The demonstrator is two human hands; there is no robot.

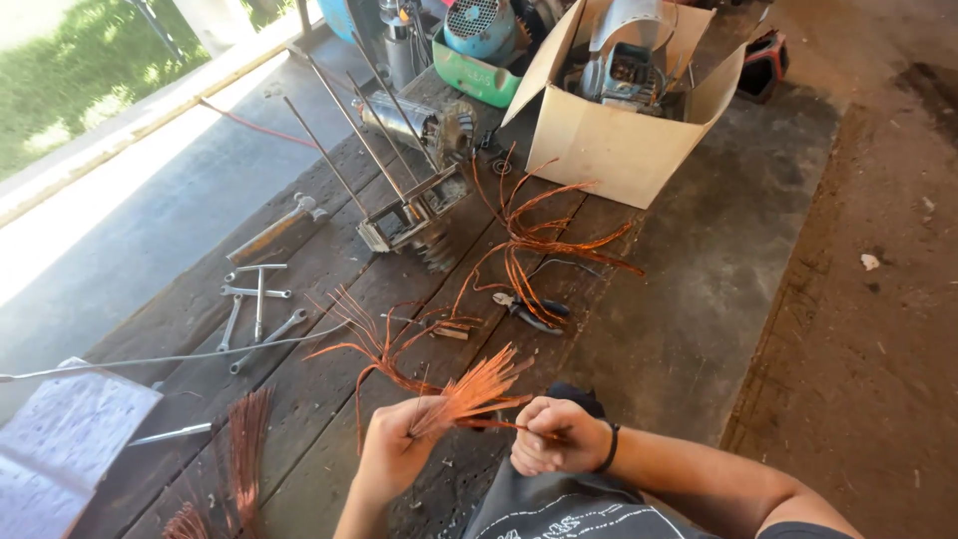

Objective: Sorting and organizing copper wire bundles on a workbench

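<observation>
Head view: I see left hand [391,446] closed around copper wire bundle [477,391], strands fanning up-right. Right hand [555,436] fisted, pinching single strand beside bundle. Both low over plank surface [329,269]. Pliers [529,311] beyond, wrenches [254,309] left.

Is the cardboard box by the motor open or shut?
Open: the cardboard box has its flaps spread, with machine parts showing inside.
</observation>
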